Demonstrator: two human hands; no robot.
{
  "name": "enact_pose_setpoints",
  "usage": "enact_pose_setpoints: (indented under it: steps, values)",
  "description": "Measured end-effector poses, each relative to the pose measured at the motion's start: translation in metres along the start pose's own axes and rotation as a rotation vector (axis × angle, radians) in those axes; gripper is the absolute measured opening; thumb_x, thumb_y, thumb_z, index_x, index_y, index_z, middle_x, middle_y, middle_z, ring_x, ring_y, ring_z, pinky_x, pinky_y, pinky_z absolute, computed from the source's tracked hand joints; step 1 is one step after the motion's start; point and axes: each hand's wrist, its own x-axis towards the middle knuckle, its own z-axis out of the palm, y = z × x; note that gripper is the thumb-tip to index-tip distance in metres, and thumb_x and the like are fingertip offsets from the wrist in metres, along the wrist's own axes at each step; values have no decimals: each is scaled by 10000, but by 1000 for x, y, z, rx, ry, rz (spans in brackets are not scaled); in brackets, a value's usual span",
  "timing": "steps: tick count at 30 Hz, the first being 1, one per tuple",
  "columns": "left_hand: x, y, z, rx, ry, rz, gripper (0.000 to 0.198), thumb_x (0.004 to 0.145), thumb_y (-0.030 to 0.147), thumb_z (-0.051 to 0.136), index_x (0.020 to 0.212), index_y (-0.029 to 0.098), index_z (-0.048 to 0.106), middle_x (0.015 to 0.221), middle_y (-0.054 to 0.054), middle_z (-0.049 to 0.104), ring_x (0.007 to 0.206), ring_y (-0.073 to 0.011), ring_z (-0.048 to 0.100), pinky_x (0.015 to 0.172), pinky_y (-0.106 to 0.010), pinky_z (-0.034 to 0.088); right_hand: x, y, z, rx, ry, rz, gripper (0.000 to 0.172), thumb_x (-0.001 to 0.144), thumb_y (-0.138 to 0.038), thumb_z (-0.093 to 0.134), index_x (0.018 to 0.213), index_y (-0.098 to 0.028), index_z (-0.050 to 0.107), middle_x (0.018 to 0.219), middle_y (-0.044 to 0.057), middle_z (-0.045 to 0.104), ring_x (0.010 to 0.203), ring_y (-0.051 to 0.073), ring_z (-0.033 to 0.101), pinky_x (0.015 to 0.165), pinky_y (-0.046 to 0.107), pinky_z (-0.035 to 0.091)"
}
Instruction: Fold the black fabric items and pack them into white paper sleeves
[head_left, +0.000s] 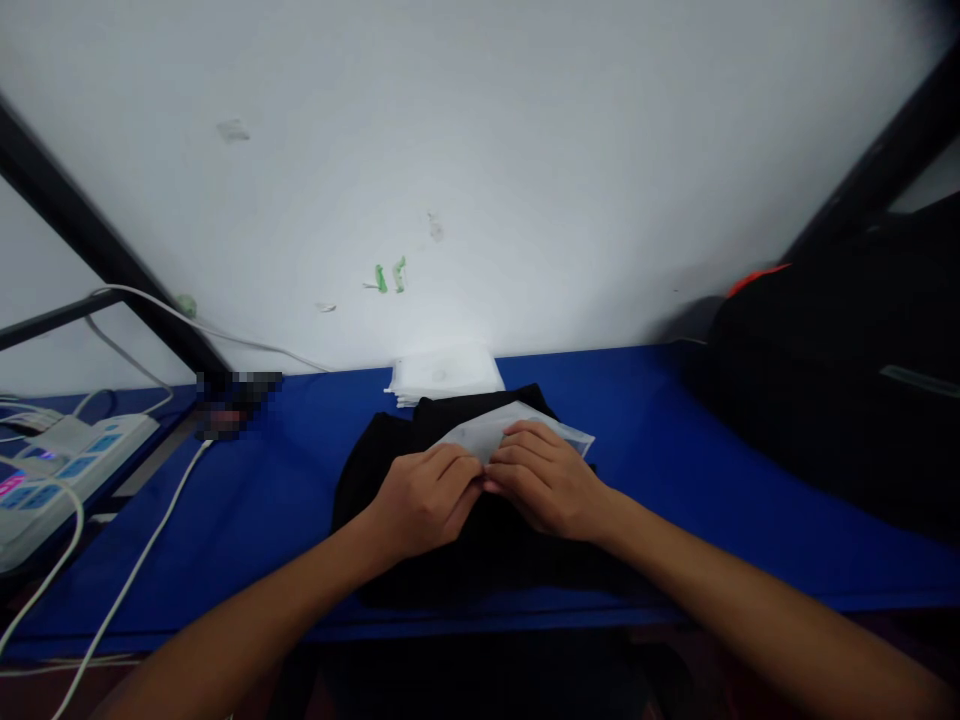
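A frosted, see-through plastic bag (pixel 480 432) is pinched along its near edge by both hands. My left hand (pixel 431 498) has its fingers closed on that edge from the left. From the right, my right hand (pixel 549 480) grips the same edge, its fingertips meeting the left ones. Black folded cloth (pixel 390 450) lies under the bag and both hands. Behind it, against the wall, sits a stack of white plastic bags (pixel 446 374). The fingers hide part of the bag's edge.
The blue table (pixel 255 520) carries a white power strip (pixel 82 470) with cables at left. A white cable (pixel 161 540) crosses the left side. A large black bag (pixel 847 380) stands at right. Dark metal posts flank the white wall (pixel 525 180).
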Motion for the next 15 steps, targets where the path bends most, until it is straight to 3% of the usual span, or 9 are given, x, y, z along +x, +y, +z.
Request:
enact_pose_setpoints:
  steps: [4, 8, 12, 15]
  values:
    - [0, 0, 0, 11, -81, 3, 263, 940, 97, 397, 742, 144, 564, 653, -20, 576, 554, -118, 531, 504, -219, 451, -1, -1, 1, -30, -57, -25, 111, 945, -155, 520, 885, -159, 614, 752, 35, 678, 731, 171, 589, 822, 392, 519]
    - [-1, -7, -7, -70, -84, 3, 257, 941, 74, 386, 793, 145, 584, 700, -17, 594, 582, -104, 548, 509, -196, 433, 4, 1, -6, -86, -72, -49, 102, 938, -141, 530, 889, -149, 619, 817, 54, 701, 796, 187, 603, 849, 387, 509]
    - [1, -24, -25, -127, 107, -59, 110, 930, 107, 527, 865, 153, 603, 777, -14, 633, 655, -92, 591, 572, -178, 457, 0, 24, -25, -206, -116, -21, 140, 951, -120, 477, 911, -159, 605, 895, 76, 712, 826, 207, 590, 794, 383, 496]
    - [3, -39, -38, -109, 267, -164, 111, 909, 118, 592, 810, 166, 608, 683, 22, 603, 612, -83, 568, 582, -184, 448, -10, 52, -44, -324, -157, 76, 131, 945, -114, 484, 927, -178, 597, 908, 78, 710, 833, 217, 588, 752, 376, 477]
